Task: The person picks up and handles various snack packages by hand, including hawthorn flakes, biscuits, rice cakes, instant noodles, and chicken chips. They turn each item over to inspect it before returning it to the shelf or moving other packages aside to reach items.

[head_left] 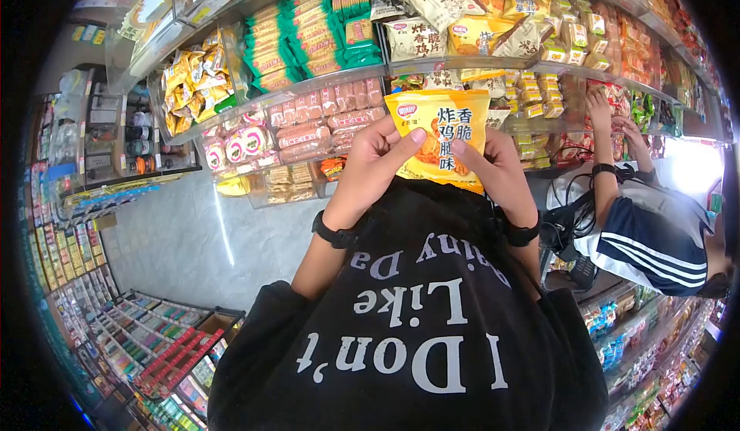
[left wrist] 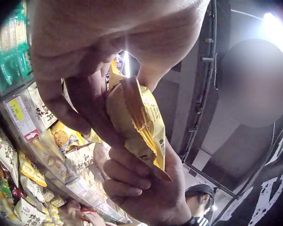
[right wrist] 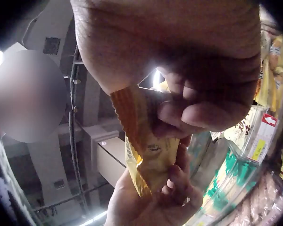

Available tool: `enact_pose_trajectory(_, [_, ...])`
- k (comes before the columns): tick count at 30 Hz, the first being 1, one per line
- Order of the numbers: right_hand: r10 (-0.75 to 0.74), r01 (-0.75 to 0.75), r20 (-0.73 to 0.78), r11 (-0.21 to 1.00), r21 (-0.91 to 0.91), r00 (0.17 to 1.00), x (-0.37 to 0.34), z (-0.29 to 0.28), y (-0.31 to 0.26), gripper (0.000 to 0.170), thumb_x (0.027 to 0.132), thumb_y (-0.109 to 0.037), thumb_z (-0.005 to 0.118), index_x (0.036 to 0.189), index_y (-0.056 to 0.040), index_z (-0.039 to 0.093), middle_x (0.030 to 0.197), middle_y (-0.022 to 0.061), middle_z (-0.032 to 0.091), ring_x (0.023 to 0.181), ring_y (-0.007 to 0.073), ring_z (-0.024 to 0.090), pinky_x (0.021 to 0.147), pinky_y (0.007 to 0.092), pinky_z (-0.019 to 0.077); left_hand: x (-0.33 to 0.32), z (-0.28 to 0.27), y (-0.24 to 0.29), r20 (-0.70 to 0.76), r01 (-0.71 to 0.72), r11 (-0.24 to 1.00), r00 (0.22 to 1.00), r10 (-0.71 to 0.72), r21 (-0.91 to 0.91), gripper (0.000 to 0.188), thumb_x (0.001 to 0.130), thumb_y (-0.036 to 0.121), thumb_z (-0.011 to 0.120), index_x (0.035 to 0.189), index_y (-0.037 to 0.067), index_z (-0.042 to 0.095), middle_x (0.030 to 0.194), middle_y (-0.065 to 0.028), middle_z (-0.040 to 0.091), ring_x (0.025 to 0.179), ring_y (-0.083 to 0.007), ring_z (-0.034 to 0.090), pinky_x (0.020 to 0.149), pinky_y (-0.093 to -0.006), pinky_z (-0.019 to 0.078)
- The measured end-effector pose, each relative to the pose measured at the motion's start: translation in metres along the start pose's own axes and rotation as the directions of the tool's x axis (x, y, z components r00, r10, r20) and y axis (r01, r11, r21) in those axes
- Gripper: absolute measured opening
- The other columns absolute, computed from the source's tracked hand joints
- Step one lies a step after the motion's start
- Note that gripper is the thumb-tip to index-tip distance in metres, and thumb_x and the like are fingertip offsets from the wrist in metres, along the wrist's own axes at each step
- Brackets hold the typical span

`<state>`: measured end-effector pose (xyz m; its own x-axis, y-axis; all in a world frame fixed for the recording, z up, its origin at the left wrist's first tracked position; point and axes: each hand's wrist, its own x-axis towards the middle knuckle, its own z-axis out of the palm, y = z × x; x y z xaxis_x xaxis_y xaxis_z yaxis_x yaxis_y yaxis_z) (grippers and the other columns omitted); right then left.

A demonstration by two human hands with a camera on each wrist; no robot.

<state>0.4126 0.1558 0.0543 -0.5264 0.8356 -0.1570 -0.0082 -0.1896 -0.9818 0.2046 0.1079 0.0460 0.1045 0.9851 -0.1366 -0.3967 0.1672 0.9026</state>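
A small yellow snack bag [head_left: 441, 142] with dark Chinese lettering is held upright in front of the chest, its printed face turned up to the head camera. My left hand [head_left: 373, 161] grips its left edge, thumb laid on the front and fingers curled behind. On the other edge my right hand [head_left: 499, 171] holds it the same way. The left wrist view shows the bag [left wrist: 140, 125] edge-on with its crimped seal, between both hands. From the right wrist, the bag [right wrist: 153, 150] appears with fingers bent against its back.
Shelf bins ahead hold green-wrapped biscuits [head_left: 299, 38], packed sausages [head_left: 327, 119] and more yellow snack bags [head_left: 479, 34]. To the right, another person [head_left: 647, 231] reaches into the shelf. Grey floor [head_left: 169, 238] lies at left, beside a low rack [head_left: 166, 346].
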Motion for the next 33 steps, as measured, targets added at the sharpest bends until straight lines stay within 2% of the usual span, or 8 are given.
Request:
enact_pose_trajectory(15, [0.032,-0.033,0.02,0.999,0.023,0.999,0.002,-0.001,0.0,0.028,0.101,-0.02,0.066,0.114,0.0039,0.068,0.096,0.0015,0.072,0.083,0.0035,0.059,0.073,0.0224,0.0478,0.001,-0.001,0.0,-0.024,0.026,1.0,0.999,-0.027,-0.012,0.033,0.105,0.017,0.06,0.13,-0.005,0.06,0.117,-0.0104,0.073,0.102,-0.0099,0.068,0.088,-0.0248,0.0539])
enact_pose_trajectory(24, [0.056,-0.056,0.05,0.998,0.008,0.997,0.004,-0.002,0.004,0.027,0.102,-0.022,0.066,0.111,0.0028,0.07,0.094,0.0006,0.071,0.082,0.0032,0.059,0.071,0.0226,0.0477,0.0,-0.006,0.0,-0.02,0.055,0.998,0.998,-0.055,0.007,0.032,0.103,0.015,0.062,0.129,-0.005,0.061,0.115,-0.0097,0.073,0.099,-0.0097,0.069,0.085,-0.0246,0.0547])
enact_pose_trajectory(26, [0.09,-0.09,0.105,0.996,-0.006,0.99,0.004,-0.004,0.007,0.028,0.101,-0.023,0.066,0.111,0.0026,0.07,0.093,0.0001,0.071,0.082,0.0032,0.059,0.07,0.0227,0.0477,-0.003,-0.012,-0.001,-0.026,0.07,0.997,0.997,-0.069,0.035,0.033,0.102,0.015,0.065,0.129,-0.004,0.061,0.114,-0.0089,0.074,0.098,-0.0089,0.069,0.083,-0.0245,0.0549])
enact_pose_trajectory(29, [0.153,-0.143,0.234,0.988,-0.057,0.96,-0.001,-0.005,0.006,0.029,0.101,-0.025,0.067,0.112,0.0025,0.069,0.092,-0.0003,0.07,0.082,0.0032,0.058,0.07,0.023,0.0475,-0.015,-0.021,0.0,0.011,0.043,0.962,0.999,-0.048,0.271,0.036,0.098,0.015,0.07,0.128,-0.003,0.061,0.112,-0.0076,0.074,0.096,-0.0079,0.069,0.082,-0.0243,0.0549])
enact_pose_trajectory(30, [0.177,-0.161,0.284,0.984,-0.08,0.942,-0.002,-0.006,0.005,0.03,0.101,-0.025,0.067,0.113,0.0024,0.069,0.093,-0.0004,0.07,0.082,0.0032,0.058,0.07,0.0232,0.0475,-0.019,-0.028,-0.002,0.056,0.065,0.968,0.995,-0.081,0.243,0.036,0.095,0.015,0.073,0.125,-0.003,0.064,0.11,-0.0064,0.074,0.095,-0.0071,0.068,0.082,-0.0243,0.0547])
enact_pose_trajectory(33, [0.178,-0.166,0.357,0.984,-0.065,0.917,-0.002,0.001,-0.001,0.033,0.101,-0.026,0.067,0.118,0.0028,0.067,0.096,-0.0001,0.07,0.085,0.0036,0.057,0.073,0.0236,0.0481,-0.028,-0.037,-0.002,0.078,0.09,0.961,0.99,-0.114,0.262,0.032,0.096,0.014,0.072,0.121,-0.004,0.066,0.11,-0.0057,0.074,0.095,-0.0074,0.068,0.082,-0.0247,0.0547])
